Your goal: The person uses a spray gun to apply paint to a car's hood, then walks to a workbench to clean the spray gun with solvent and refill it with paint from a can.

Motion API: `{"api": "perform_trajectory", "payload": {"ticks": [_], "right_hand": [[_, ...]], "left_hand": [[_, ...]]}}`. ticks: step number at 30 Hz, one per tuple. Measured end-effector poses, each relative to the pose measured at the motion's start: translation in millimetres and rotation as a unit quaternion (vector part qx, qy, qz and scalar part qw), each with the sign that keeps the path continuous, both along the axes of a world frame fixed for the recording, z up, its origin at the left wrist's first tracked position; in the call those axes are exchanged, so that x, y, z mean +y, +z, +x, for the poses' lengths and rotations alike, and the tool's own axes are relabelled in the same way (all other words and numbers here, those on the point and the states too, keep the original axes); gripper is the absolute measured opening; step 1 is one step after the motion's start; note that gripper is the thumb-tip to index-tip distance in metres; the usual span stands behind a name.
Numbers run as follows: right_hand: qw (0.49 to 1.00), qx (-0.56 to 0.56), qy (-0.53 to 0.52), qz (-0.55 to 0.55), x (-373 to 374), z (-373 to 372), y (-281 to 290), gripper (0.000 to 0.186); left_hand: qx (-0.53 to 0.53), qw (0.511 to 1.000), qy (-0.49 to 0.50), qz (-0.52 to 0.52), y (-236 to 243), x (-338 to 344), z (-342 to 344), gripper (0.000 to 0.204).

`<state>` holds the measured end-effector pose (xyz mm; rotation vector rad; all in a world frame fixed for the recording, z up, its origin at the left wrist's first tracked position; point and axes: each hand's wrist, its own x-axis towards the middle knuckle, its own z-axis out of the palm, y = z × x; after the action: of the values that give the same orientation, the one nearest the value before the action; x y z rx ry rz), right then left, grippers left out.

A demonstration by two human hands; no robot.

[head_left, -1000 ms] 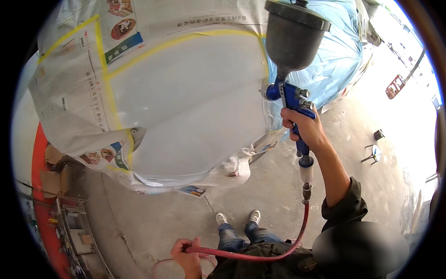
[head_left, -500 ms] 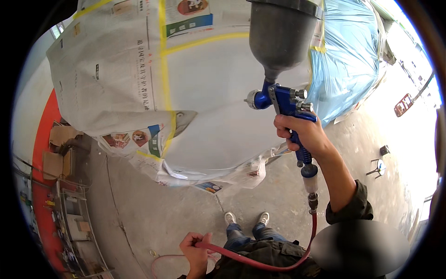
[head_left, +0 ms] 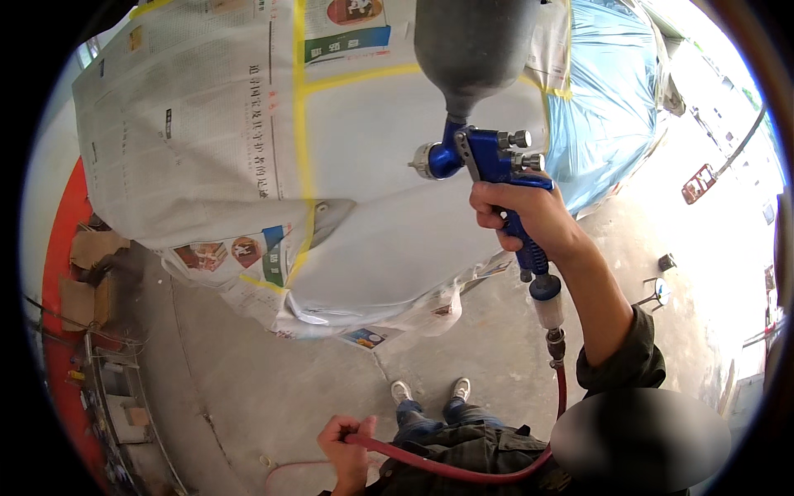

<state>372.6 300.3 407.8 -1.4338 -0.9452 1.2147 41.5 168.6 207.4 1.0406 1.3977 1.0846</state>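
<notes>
Right of centre, the right hand [head_left: 529, 213] wraps the ribbed handle [head_left: 533, 255] of a glossy blue spray gun [head_left: 494, 157] with a dull, rounded grey cup [head_left: 474, 50] before a smooth pale panel [head_left: 397, 240], while at lower centre the left hand [head_left: 344, 442] grips a curving red hose [head_left: 422, 463].

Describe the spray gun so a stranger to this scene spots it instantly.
Find the large pale panel bordered by newspaper and yellow tape. Near its right edge, the person's right grip holds the spray gun. Deep blue, with a dark grey cup above and a red hose below, it stands out from the light-blue sheet beyond.
</notes>
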Motion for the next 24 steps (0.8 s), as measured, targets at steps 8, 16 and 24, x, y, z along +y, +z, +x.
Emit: {"api": "perform_trajectory", "payload": {"ticks": [8,16,24], "right_hand": [[0.994,-0.072,-0.083,0.013,-14,58,6,0.013],[0.984,-0.112,-0.142,0.012,-24,120,13,0.015],[0.964,-0.172,-0.200,0.012,-25,146,23,0.011]], "left_hand": [[-0.005,1.000,-0.016,0.021,0,-3,26,0.027],[0.011,0.999,-0.048,0.021,11,-5,50,0.025],[0.018,0.998,-0.033,0.045,-3,-1,48,0.026]]}}
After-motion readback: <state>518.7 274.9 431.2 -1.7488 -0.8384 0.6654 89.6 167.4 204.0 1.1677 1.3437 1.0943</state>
